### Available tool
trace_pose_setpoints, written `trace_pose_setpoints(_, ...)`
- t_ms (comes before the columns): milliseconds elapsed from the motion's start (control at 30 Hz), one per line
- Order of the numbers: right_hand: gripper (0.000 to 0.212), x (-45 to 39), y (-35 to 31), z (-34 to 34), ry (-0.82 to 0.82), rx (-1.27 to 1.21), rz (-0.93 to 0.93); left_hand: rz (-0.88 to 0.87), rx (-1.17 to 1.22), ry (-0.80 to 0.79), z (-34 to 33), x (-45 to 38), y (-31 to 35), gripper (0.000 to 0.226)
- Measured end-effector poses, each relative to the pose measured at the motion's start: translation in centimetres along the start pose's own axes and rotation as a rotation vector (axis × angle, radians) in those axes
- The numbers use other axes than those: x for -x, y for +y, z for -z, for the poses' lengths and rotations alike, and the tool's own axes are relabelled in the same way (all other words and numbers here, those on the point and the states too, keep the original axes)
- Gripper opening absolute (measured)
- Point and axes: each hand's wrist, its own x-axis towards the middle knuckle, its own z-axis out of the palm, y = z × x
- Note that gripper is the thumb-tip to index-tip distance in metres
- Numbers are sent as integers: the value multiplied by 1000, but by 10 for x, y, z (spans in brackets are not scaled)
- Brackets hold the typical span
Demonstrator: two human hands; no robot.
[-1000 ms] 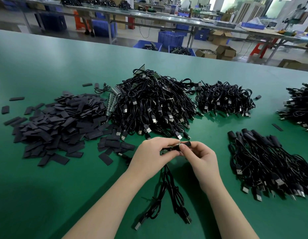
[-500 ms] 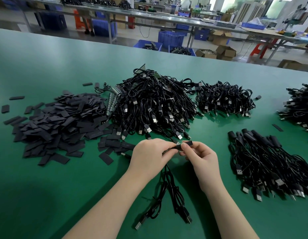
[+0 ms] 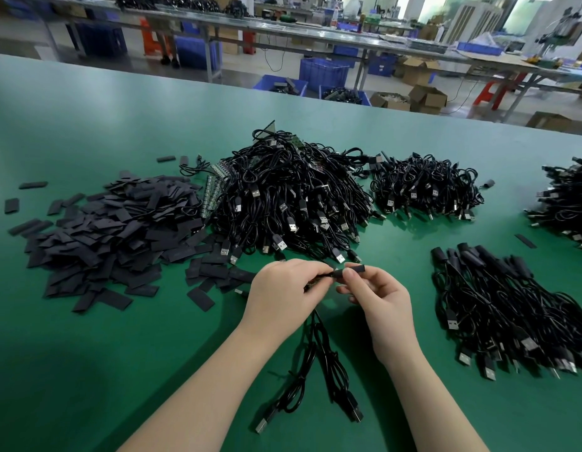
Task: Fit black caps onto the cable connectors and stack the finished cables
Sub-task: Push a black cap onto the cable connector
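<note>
The left hand point(image 3: 284, 290) is gripping the limp, light cable point(image 3: 319, 350) near its connector. The right hand point(image 3: 379, 296) is pinching the soft black cap point(image 3: 348, 272), best held by its sides.

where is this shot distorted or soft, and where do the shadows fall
Head view: wide-angle bowing curves the green table's far edge and stretches the corners; the background benches look soft and pale windows at top right wash out; the left hand, right hand and the black cap they hold are fairly sharp; soft shadows lie beneath the forearms, and the lower left corner darkens.
</note>
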Motion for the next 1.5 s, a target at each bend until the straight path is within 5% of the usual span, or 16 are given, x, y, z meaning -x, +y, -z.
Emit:
trace_pose_setpoints(1100, 11, 6, -4, -6, -118, 109, 79, -16, 75, -10, -1, 0, -1, 21)
trace_pose_setpoints(1267, 53, 8, -1, -8, 23, 276, 218, 44, 80, 45, 0, 0, 0, 20)
trace_pose_setpoints(1500, 47, 8, 3, -7, -23, 353, 272, 95, 95, 23, 1, 0, -2, 24)
